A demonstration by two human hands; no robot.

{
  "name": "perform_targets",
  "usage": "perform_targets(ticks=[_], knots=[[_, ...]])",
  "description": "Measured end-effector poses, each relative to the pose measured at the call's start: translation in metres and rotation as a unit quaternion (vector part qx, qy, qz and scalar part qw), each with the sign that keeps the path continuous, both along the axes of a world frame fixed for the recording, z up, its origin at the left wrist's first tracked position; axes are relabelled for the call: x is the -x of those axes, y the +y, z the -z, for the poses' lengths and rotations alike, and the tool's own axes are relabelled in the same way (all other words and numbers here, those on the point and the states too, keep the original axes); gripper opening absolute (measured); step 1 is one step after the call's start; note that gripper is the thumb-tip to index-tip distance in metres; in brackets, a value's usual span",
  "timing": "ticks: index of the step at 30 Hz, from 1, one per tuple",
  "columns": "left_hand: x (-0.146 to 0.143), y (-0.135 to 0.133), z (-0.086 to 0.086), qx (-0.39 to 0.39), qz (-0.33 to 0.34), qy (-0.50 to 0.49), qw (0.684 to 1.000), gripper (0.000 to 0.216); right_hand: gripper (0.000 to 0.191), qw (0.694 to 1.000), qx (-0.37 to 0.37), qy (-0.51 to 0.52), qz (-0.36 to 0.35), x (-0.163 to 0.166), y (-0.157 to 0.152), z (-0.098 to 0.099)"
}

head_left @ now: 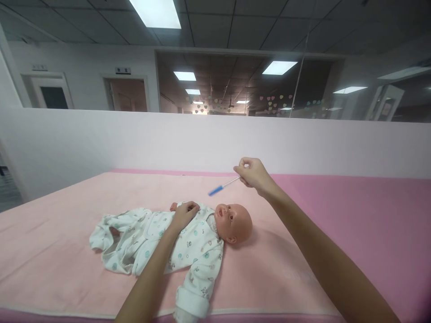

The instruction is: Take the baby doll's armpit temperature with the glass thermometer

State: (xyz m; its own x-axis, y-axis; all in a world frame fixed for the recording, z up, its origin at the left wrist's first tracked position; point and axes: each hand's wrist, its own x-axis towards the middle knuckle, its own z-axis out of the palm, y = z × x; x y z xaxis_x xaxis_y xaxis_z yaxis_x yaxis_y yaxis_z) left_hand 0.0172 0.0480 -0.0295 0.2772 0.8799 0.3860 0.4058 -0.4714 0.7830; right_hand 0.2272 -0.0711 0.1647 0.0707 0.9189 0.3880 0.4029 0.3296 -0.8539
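A baby doll (198,237) in a white printed sleepsuit lies on its back, its bare head (239,222) to the right. My left hand (184,216) rests on the doll's chest, fingers loosely bent over the cloth and not gripping it as far as I can see. Above and beyond the head, my right hand (251,172) pinches a thin white stick with a blue end (216,190) between thumb and fingers. The blue end slants down to the left, in the air above the doll's face and apart from it.
Under the doll is a pale pink sheet (67,242) over a darker pink padded surface (370,224). A low white wall (188,143) runs along the far side, with glass panes above it. Doors (129,95) stand beyond.
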Motion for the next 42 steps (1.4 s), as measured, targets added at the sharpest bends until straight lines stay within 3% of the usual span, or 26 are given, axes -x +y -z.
perform_targets(ticks=[6,11,14,19,22,25,29,34,37,39,42], knots=[[0.001,-0.001,0.000,-0.006,-0.005,0.002,1.000,0.027,0.022,0.995,-0.034,-0.065,0.066,0.001,-0.012,0.003],[0.000,-0.004,-0.004,-0.008,-0.014,0.008,1.000,0.026,0.028,0.960,-0.133,-0.198,0.150,-0.002,-0.033,0.023],[0.000,-0.005,-0.005,-0.006,-0.017,0.008,1.000,0.024,0.029,0.936,-0.143,-0.283,0.155,0.001,-0.043,0.052],[0.000,-0.005,-0.004,-0.008,-0.011,-0.006,1.000,0.022,0.018,0.867,-0.174,-0.431,0.180,0.010,-0.051,0.116],[0.000,-0.004,-0.003,-0.015,-0.008,-0.005,1.000,0.022,0.018,0.832,-0.217,-0.476,0.183,0.010,-0.056,0.150],[0.001,-0.003,-0.002,-0.011,-0.005,-0.002,1.000,0.024,0.022,0.819,-0.239,-0.494,0.171,0.005,-0.065,0.171],[0.001,-0.002,-0.002,-0.014,-0.011,-0.002,1.000,0.026,0.023,0.827,-0.182,-0.498,0.188,0.001,-0.072,0.172],[0.002,-0.001,-0.001,-0.004,-0.001,-0.006,1.000,0.026,0.015,0.834,-0.048,-0.530,0.146,0.008,-0.059,0.150],[0.002,-0.001,0.000,-0.002,-0.002,-0.007,1.000,0.026,0.035,0.823,0.010,-0.555,0.120,0.014,-0.046,0.139],[0.002,-0.002,-0.001,0.002,-0.002,-0.006,1.000,0.027,0.044,0.814,0.027,-0.570,0.107,0.018,-0.038,0.135],[0.002,-0.003,-0.002,0.003,-0.003,-0.003,1.000,0.027,0.037,0.805,0.017,-0.587,0.088,0.024,-0.030,0.130]])
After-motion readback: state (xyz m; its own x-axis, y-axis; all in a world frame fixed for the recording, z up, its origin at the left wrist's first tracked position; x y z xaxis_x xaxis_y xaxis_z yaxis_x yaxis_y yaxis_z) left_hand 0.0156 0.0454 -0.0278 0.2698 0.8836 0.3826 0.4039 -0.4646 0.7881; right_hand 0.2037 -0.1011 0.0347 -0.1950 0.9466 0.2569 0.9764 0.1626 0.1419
